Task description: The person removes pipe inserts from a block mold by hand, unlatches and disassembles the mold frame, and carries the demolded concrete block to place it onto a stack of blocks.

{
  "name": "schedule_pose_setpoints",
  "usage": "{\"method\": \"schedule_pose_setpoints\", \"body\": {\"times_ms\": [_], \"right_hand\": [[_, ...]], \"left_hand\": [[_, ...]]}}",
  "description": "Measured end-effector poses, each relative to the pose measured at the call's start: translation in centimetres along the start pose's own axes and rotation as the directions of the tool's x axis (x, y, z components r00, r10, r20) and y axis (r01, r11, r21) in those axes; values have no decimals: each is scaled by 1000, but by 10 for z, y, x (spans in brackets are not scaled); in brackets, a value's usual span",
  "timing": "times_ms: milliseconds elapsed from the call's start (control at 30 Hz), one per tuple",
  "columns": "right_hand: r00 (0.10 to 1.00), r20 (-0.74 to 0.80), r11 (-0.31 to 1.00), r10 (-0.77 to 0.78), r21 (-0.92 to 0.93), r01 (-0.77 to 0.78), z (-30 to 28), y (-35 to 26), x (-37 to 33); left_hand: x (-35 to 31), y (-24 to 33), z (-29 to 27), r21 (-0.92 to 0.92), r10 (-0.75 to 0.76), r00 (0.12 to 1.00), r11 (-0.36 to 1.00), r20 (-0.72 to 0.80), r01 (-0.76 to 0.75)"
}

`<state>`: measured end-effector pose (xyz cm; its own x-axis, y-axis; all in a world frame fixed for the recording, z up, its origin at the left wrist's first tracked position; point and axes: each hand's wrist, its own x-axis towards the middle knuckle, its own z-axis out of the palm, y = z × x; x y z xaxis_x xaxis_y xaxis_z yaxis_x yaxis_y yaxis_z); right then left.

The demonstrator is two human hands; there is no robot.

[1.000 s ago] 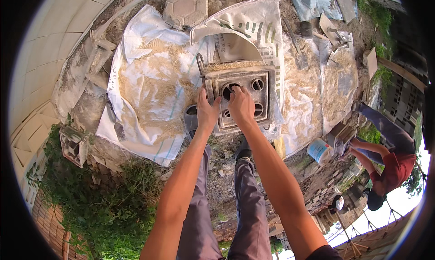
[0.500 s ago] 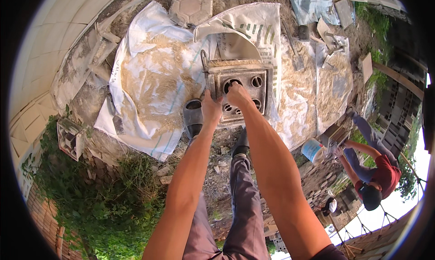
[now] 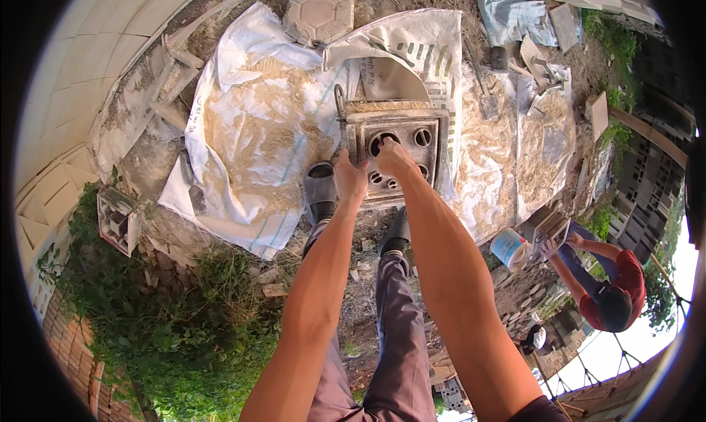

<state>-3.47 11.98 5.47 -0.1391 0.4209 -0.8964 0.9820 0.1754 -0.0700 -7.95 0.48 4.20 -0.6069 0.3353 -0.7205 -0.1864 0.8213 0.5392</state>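
the holed box (image 3: 407, 132) sits just beyond the shoes (image 3: 321, 190), left hand (image 3: 351, 176) at its left edge, right hand (image 3: 394, 160) over its big hole (image 3: 378, 140); fingers pinching or spread, i can't tell.

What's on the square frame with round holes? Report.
On the square frame, the right hand is at the large round hole and the left hand at the left edge. Whatever the hands cover is hidden.
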Motion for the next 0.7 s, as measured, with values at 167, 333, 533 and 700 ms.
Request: {"method": "schedule_pose_setpoints", "body": {"times_ms": [167, 333, 533, 700], "right_hand": [[999, 43, 1000, 13, 25, -14, -15, 3, -20], [998, 16, 995, 55, 77, -56, -16, -13, -41], [996, 83, 1000, 28, -5, -28, -25, -11, -40], [998, 42, 999, 43, 20, -44, -43, 0, -63]], "left_hand": [[-12, 15, -1, 27, 89, 993, 996, -79, -87], [-3, 0, -8, -53, 88, 995, 994, -38, -90], [-2, 10, -8, 15, 49, 998, 999, -41, -49], [-4, 22, 4, -71, 69, 997, 995, 31, -67]]}}
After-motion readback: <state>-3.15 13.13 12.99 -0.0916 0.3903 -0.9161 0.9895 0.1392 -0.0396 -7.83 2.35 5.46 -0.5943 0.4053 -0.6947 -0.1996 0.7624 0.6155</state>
